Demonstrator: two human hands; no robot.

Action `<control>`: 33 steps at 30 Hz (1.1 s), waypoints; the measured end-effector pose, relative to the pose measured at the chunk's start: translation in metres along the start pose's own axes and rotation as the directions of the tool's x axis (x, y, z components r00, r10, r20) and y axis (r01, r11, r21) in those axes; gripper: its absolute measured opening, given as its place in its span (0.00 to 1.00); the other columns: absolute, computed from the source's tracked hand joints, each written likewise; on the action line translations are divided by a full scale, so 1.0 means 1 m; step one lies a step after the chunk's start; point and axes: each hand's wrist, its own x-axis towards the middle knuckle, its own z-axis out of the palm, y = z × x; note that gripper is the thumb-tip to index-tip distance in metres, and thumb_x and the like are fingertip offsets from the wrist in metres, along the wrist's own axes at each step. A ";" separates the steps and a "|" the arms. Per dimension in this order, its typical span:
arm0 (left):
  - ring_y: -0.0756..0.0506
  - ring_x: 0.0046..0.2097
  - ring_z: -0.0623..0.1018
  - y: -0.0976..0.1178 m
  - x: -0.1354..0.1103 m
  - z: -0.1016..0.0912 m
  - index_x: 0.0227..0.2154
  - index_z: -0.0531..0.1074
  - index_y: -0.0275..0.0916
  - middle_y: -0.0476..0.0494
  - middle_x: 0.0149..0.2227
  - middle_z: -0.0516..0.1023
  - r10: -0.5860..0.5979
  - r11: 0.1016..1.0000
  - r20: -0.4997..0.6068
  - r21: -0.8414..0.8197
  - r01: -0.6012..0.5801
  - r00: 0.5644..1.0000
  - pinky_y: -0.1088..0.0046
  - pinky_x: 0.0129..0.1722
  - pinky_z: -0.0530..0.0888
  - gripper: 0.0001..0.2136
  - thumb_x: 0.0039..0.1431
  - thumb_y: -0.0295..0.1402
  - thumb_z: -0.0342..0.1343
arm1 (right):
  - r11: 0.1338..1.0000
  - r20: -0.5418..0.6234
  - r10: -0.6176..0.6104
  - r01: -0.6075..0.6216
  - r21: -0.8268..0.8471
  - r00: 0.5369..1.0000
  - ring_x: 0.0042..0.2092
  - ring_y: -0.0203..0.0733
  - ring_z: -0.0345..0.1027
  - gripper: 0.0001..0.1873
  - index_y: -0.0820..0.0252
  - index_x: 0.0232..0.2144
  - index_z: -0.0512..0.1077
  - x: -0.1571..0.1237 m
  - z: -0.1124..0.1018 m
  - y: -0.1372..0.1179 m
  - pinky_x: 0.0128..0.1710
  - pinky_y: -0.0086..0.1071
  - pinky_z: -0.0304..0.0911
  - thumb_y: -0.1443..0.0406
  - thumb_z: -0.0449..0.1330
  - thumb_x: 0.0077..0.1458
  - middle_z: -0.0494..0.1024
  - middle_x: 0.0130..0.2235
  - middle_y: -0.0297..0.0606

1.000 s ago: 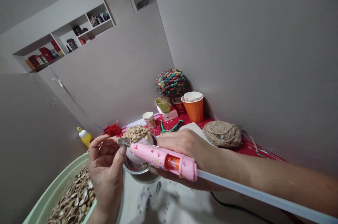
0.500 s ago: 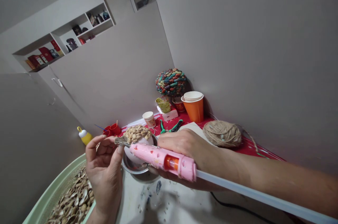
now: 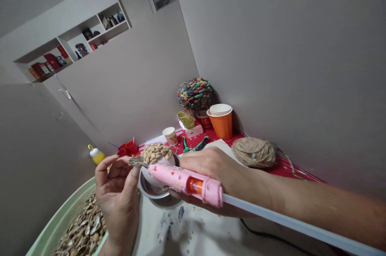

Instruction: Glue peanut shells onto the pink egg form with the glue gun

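Observation:
My right hand (image 3: 208, 163) grips a pink hot glue gun (image 3: 181, 177) with a long translucent glue stick (image 3: 289, 220) running out of its back. The gun's crusted grey-brown nozzle (image 3: 137, 161) points left, at the fingertips of my left hand (image 3: 116, 191). Thumb and fingers there are pinched together, and the nozzle hides whatever small piece they hold. Behind the gun, a white ball (image 3: 164, 166), its top covered with beige nut shells (image 3: 157, 152), rests in a metal bowl (image 3: 153, 195).
A green basket (image 3: 57, 218) full of shells (image 3: 81, 228) stands at lower left. Along the back are red cups (image 3: 131, 147), a paper cup (image 3: 170, 136), green-handled pliers (image 3: 196, 143), a colourful ball (image 3: 195, 93), an orange cup (image 3: 221, 125) and twine (image 3: 254, 152). A black cord (image 3: 271, 235) crosses the white table.
My left hand has shifted slightly left, with the nozzle tip still at its fingertips. The glue gun and the ball have hardly moved.

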 end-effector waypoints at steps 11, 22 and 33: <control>0.52 0.36 0.80 0.001 0.000 0.001 0.41 0.73 0.41 0.50 0.34 0.81 0.018 1.000 -0.022 0.004 -0.018 1.000 0.78 0.40 0.78 0.17 0.49 0.20 0.67 | 0.998 0.044 0.050 -0.048 -0.034 0.998 0.24 0.31 0.55 0.13 0.61 0.24 0.66 0.000 -0.003 -0.003 0.23 0.29 0.44 0.59 0.62 0.53 0.68 0.24 0.29; 0.52 0.35 0.80 0.002 0.000 0.002 0.40 0.73 0.40 0.50 0.34 0.82 0.025 1.000 -0.040 -0.001 -0.025 0.999 0.78 0.39 0.78 0.17 0.49 0.19 0.66 | 0.994 0.011 0.006 -0.005 -0.107 1.000 0.22 0.32 0.56 0.11 0.61 0.23 0.67 0.000 -0.003 -0.002 0.21 0.29 0.45 0.62 0.62 0.53 0.68 0.23 0.29; 0.52 0.35 0.79 0.003 -0.001 0.001 0.40 0.73 0.41 0.50 0.34 0.81 0.016 1.000 -0.037 0.007 -0.016 0.999 0.77 0.40 0.78 0.16 0.49 0.20 0.66 | 0.993 -0.042 -0.028 0.023 -0.115 0.999 0.21 0.31 0.54 0.12 0.61 0.22 0.66 0.002 -0.004 -0.003 0.21 0.28 0.43 0.62 0.61 0.53 0.67 0.22 0.28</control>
